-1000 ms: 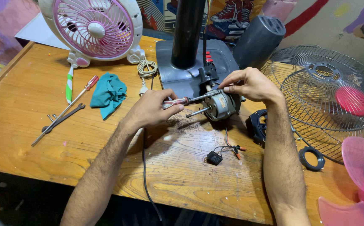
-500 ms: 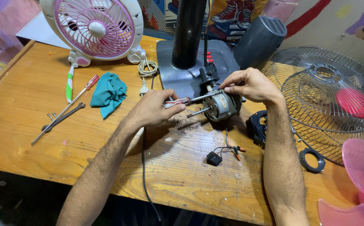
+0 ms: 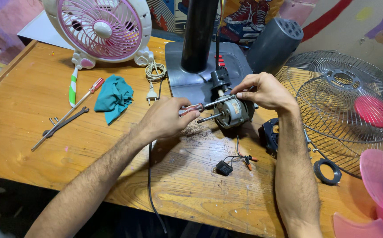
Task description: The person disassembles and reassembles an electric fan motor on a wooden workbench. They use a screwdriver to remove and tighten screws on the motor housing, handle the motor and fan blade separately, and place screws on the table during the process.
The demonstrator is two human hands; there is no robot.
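A: On the wooden table [image 3: 33,132], far left: one loose screwdriver [image 3: 68,112], one crumpled teal cloth [image 3: 113,98].

B: Centre?

A: Left hand [image 3: 167,118] grips a red-handled screwdriver [image 3: 200,107]; its shaft meets the ribbed metal motor [image 3: 233,112].

B: Right hand [image 3: 266,91]?

A: Pinching the shaft tip at the motor. One wire grille [image 3: 328,110] overhangs the right edge.

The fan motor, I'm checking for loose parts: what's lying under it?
Under the fan motor, held by the right hand, bare wooden table with dark dust beside it. Directly beneath is hidden.
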